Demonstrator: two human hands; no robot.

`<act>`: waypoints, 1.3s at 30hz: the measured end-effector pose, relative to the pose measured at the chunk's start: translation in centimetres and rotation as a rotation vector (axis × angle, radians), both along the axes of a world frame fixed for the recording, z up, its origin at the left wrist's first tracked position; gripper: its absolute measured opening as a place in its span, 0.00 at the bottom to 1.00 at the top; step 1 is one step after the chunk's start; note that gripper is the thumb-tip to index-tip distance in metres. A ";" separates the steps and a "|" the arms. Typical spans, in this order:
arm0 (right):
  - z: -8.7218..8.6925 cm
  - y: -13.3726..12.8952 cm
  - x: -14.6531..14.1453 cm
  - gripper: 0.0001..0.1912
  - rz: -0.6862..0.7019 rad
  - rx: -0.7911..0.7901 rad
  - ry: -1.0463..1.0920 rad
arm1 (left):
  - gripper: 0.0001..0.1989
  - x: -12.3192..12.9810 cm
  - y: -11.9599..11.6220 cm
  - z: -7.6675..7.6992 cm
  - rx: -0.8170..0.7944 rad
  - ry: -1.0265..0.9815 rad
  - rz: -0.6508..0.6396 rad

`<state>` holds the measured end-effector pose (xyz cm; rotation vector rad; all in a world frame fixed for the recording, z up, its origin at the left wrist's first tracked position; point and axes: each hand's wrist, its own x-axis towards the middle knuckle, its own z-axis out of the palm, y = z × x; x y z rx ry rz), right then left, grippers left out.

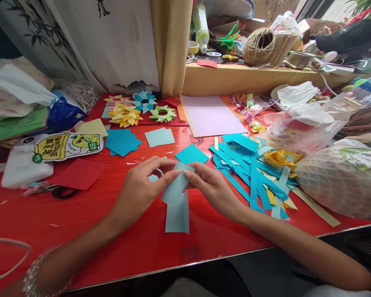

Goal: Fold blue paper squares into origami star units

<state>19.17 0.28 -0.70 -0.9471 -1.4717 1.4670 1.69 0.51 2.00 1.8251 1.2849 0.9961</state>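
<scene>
Our glossy red worktop (126,251) carries, at three o'clock, a rounded white-netted bag (340,187), its contents unclear to us, and nearer, a heap of mostly turquoise paper strips (253,177). At the centre, our left hand (139,181) and right hand (212,187), both nearly closed, pinch an oblong pale blue paper piece (174,187) between them; at six o'clock shows a pale blue paper rectangle (177,216), whether joined we cannot tell.

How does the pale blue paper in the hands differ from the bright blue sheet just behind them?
The held paper is pale, greyish blue; the sheet is vivid blue. Left hand and right hand pinch the held paper, while the sheet lies flat on the table. Both are plain blue-toned paper.
</scene>
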 end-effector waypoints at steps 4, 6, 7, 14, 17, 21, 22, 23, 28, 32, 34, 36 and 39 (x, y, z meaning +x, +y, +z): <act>-0.2 -0.2 0.1 0.14 -0.029 0.025 -0.063 | 0.07 0.3 0.0 -0.1 -0.160 -0.110 -0.009; -0.2 -0.2 0.1 0.14 -0.030 0.026 -0.066 | 0.07 0.3 -0.1 -0.1 -0.194 -0.151 0.001; -0.2 -0.2 0.0 0.14 -0.027 0.025 -0.062 | 0.07 0.3 -0.2 -0.2 -0.208 -0.162 0.006; 0.0 -0.2 0.0 0.13 0.013 0.029 -0.032 | 0.08 0.4 -0.2 -0.4 -0.234 -0.181 0.023; 0.0 -0.3 0.0 0.13 0.007 0.034 -0.067 | 0.07 0.4 -0.3 -0.5 -0.227 -0.185 0.021; 0.0 -0.3 0.0 0.13 0.016 0.056 -0.085 | 0.07 0.4 -0.3 -0.5 -0.244 -0.204 0.025; 0.1 -0.3 0.0 0.13 0.016 0.063 -0.098 | 0.07 0.4 -0.3 -0.5 -0.248 -0.211 0.027; 0.2 -0.3 0.1 0.13 0.013 0.072 -0.123 | 0.08 0.4 -0.3 -0.5 -0.251 -0.217 0.028; 1.0 -0.2 0.1 0.10 -0.051 0.159 -0.216 | 0.10 0.6 -0.3 -0.3 -0.264 -0.206 0.025; 1.2 -0.5 0.0 0.07 -0.095 0.314 -0.242 | 0.11 0.8 -0.8 0.0 -0.276 -0.149 -0.008; 1.3 -0.6 0.0 0.05 -0.119 0.393 -0.302 | 0.13 0.9 -1.0 0.0 -0.293 -0.110 -0.031; 1.4 -0.5 0.1 0.07 -0.147 0.423 -0.321 | 0.14 0.9 -1.2 -0.1 -0.305 -0.070 -0.050; 1.7 0.3 0.9 0.10 -0.214 0.348 -0.268 | 0.15 0.8 -1.4 0.1 -0.275 -0.020 -0.071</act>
